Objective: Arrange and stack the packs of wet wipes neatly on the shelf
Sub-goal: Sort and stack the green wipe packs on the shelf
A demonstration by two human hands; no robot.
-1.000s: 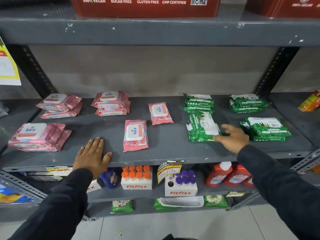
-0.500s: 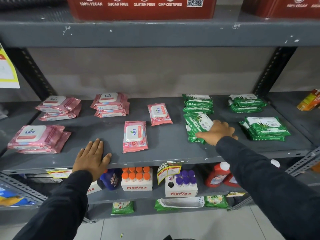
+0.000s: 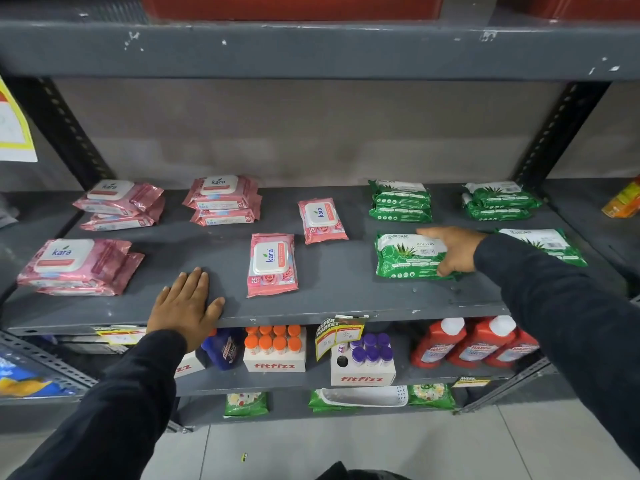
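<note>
A grey metal shelf (image 3: pixel 346 292) carries pink Kara wet wipe packs on its left half: a stack at front left (image 3: pixel 76 265), two stacks at the back (image 3: pixel 119 204) (image 3: pixel 223 199) and two single packs (image 3: pixel 273 265) (image 3: pixel 322 220). Green aloe packs fill the right half in stacks at the back (image 3: pixel 400 202) (image 3: pixel 498 200) and at front right (image 3: pixel 547 244). My right hand (image 3: pixel 453 249) grips the right end of one green pack (image 3: pixel 405 261), which lies flat and crosswise. My left hand (image 3: pixel 185 303) rests flat, fingers spread, on the shelf's front edge.
The upper shelf (image 3: pixel 311 50) hangs low overhead with red cartons on it. Black perforated uprights (image 3: pixel 554 133) flank the bay. Below stand red bottles (image 3: pixel 474 344), Fitfizz boxes (image 3: pixel 362 372) and a hanging price tag (image 3: pixel 339 336). Orange packets (image 3: pixel 623 202) sit at the far right.
My right hand has closed on the green pack and turned it from lengthwise to crosswise in front of the back green stack. My left hand has stayed put.
</note>
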